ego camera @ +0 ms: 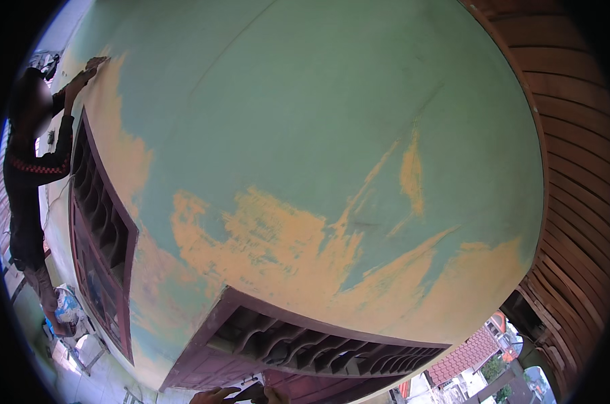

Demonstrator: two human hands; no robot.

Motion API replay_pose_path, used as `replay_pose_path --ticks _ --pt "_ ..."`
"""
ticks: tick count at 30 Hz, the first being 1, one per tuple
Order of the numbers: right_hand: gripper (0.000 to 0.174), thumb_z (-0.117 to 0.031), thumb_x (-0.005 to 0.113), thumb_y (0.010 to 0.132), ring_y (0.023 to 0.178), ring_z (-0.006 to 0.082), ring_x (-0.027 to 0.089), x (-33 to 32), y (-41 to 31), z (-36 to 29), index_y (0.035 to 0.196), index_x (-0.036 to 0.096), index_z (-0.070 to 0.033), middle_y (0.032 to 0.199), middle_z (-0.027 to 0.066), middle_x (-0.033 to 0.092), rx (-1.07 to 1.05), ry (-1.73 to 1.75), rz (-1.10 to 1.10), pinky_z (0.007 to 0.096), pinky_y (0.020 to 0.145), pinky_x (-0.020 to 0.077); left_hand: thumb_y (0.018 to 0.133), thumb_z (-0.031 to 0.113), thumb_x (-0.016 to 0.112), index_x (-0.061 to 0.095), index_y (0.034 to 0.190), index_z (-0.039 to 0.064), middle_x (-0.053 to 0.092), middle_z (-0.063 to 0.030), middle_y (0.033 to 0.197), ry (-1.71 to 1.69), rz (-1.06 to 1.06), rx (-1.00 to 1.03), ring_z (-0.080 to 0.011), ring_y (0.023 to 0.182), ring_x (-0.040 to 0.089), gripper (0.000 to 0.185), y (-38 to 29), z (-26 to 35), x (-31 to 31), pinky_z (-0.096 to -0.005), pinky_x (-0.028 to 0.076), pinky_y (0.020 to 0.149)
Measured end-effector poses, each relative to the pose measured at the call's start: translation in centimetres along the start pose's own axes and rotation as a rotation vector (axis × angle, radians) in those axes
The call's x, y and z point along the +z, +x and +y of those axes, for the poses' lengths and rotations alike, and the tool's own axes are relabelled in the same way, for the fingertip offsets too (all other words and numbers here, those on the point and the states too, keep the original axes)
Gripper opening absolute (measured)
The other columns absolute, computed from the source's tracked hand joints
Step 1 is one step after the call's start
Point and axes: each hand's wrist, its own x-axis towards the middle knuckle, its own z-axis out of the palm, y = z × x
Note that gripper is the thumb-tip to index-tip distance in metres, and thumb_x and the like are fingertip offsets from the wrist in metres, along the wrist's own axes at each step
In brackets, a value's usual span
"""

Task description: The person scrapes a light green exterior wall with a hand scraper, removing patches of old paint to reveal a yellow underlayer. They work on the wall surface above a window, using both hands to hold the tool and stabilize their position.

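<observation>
At the bottom edge of the view, my left hand (210,395) and my right hand (275,397) hold a dark flat object (250,393) between them. It may be a phone, but it is partly cut off by the picture's edge. Just beyond my hands are a maroon panelled door (211,366) and its transom with wavy dark slats (305,348). Above the transom rises a green painted wall (310,116), with rough orange-beige patches (280,227) and thin cracks.
On the left, a co-worker (27,202) in dark clothing reaches both hands to the wall, standing above a white-and-blue sack or bucket (67,305). A maroon-framed window (103,237) lies beside them. Wooden ceiling boards (572,166) curve along the right; tiled roofs (466,353) show outside.
</observation>
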Motion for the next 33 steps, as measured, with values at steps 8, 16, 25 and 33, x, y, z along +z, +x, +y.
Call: replay_pose_path --ticks 8,16,25,33 --pt "0.03 -0.021 0.059 0.11 0.075 0.0061 0.059 1.3 7.4 -10.9 0.103 0.076 0.002 0.089 0.0008 0.072 -0.202 -0.053 0.081 0.0261 0.066 0.0473 0.097 0.019 0.072 0.051 0.155 0.023 0.061 -0.0203 0.129 0.242 -0.003 0.303 -0.0367 0.102 0.072 0.062 8.7 6.4 -4.8 -0.0445 0.063 0.079" --pt "0.028 -0.023 0.053 0.113 0.065 0.0155 0.069 5.4 10.2 -24.6 0.106 0.07 -0.002 0.089 0.0079 0.075 -0.371 0.105 -0.05 0.0268 0.058 0.0522 0.089 0.004 0.07 0.051 0.154 0.009 0.051 -0.0128 0.151 0.521 0.191 0.712 -0.0328 0.116 0.069 0.068 15.8 11.2 -10.4 -0.0423 0.063 0.085" --pt "0.037 -0.039 0.061 0.107 0.079 0.0151 0.072 2.1 13.3 -20.1 0.125 0.069 -0.007 0.097 0.0068 0.076 0.007 -0.409 -0.053 0.0305 0.068 0.0531 0.075 -0.008 0.068 0.057 0.149 0.006 0.05 -0.004 0.161 0.923 0.479 0.709 -0.0218 0.09 0.073 0.076 19.0 13.9 -20.6 -0.0308 0.061 0.062" --pt "0.063 -0.045 0.068 0.1 0.08 0.0246 0.07 -0.3 16.3 -10.6 0.141 0.06 0.003 0.101 0.0162 0.073 0.087 -0.696 0.156 0.0407 0.059 0.0549 0.079 -0.001 0.068 0.052 0.156 0.013 0.043 0.0028 0.167 1.164 0.28 0.818 -0.0186 0.084 0.071 0.08 24.1 16.4 -22.9 -0.0307 0.059 0.058"
